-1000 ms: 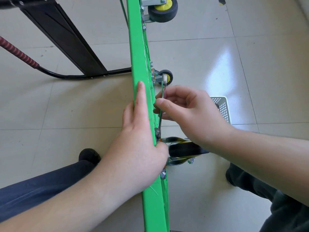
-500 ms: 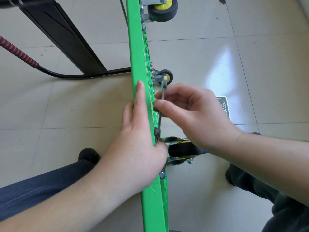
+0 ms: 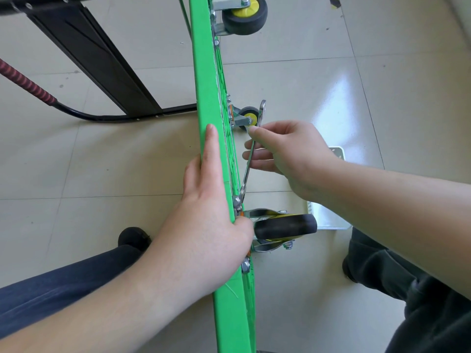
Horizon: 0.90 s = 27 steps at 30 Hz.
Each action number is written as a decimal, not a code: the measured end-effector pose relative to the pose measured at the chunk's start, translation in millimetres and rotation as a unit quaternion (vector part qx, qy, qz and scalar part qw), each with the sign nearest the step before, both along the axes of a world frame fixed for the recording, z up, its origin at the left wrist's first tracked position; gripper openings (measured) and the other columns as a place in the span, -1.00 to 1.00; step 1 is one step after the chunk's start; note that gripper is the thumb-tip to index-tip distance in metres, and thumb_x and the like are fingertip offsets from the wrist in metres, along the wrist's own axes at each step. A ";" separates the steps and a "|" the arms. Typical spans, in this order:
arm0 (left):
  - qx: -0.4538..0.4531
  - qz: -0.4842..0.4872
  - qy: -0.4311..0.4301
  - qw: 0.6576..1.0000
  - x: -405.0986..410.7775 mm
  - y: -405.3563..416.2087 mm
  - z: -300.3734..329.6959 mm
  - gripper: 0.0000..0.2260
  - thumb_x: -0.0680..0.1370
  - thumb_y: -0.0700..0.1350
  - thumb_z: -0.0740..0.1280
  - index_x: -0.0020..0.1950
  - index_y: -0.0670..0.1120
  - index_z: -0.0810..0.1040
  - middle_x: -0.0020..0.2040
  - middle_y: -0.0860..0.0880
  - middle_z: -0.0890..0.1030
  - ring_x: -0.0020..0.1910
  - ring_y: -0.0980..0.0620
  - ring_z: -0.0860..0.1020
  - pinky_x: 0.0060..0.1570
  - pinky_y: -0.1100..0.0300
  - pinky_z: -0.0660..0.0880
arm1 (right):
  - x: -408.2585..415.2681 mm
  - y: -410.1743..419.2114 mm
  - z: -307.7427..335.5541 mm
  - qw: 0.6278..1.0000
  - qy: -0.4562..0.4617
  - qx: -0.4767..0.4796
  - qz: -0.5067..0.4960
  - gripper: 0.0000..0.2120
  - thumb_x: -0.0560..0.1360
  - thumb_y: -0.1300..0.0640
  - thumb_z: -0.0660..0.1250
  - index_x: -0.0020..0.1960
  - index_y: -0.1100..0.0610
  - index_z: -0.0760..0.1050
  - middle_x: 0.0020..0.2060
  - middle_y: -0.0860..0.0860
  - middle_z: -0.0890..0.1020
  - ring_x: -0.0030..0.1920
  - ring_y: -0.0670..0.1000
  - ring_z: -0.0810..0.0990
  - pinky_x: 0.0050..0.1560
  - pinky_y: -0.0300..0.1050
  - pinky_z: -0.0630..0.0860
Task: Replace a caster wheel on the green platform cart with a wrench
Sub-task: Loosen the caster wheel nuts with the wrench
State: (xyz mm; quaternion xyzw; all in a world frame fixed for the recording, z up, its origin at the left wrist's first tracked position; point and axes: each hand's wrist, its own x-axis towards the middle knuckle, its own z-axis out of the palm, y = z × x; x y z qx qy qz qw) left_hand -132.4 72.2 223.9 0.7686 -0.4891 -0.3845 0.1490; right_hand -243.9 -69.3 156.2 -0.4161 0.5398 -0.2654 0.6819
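The green platform cart (image 3: 206,93) stands on its edge, running up the middle of the view. My left hand (image 3: 211,220) lies flat along the deck's edge, thumb hooked over beside the near caster wheel (image 3: 285,226), a black wheel in a silver bracket. My right hand (image 3: 288,154) pinches a silver wrench (image 3: 251,154). The wrench slants down to a bolt (image 3: 237,203) on the caster's mounting plate, its upper end tilted away from the deck.
Two more casters with yellow hubs are fixed farther up the cart (image 3: 246,15), (image 3: 248,115). A white perforated basket (image 3: 326,215) sits on the tiled floor under my right forearm. The folded black handle frame (image 3: 96,64) lies to the left. My legs flank the cart.
My right hand has swung the wrench's upper end to the right, away from the green deck. My left hand has stayed in place.
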 end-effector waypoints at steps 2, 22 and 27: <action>-0.002 0.001 0.001 1.000 0.4 0.1 -0.9 0.07 0.54 -0.14 0.35 0.46 0.47 -0.52 0.55 0.36 -0.04 -0.17 0.37 0.45 -0.19 0.41 0.47 | 1.9 0.0 -2.7 1.000 0.001 0.015 0.005 -0.82 0.59 0.15 0.44 0.04 0.28 0.61 -0.12 0.19 0.70 -0.09 0.22 0.76 -0.10 -0.01 0.71; -0.006 -0.005 0.014 1.000 1.9 0.9 0.1 0.07 0.55 -0.13 0.36 0.46 0.46 -0.52 0.54 0.39 -0.03 -0.11 0.21 0.58 -0.29 0.37 0.45 | 6.6 2.2 -26.1 0.988 0.044 0.150 0.005 -0.79 0.62 0.21 0.40 0.13 0.34 0.48 -0.32 0.17 0.67 -0.35 0.13 0.72 -0.24 -0.01 0.70; -0.004 -0.010 0.011 1.000 1.7 1.2 0.9 0.06 0.55 -0.13 0.36 0.47 0.45 -0.51 0.53 0.42 -0.05 -0.21 0.14 0.58 -0.37 0.36 0.42 | 8.4 2.0 -20.5 0.996 0.028 0.085 0.016 -0.80 0.60 0.17 0.42 0.11 0.30 0.54 -0.10 0.22 0.68 -0.23 0.14 0.75 -0.14 -0.01 0.71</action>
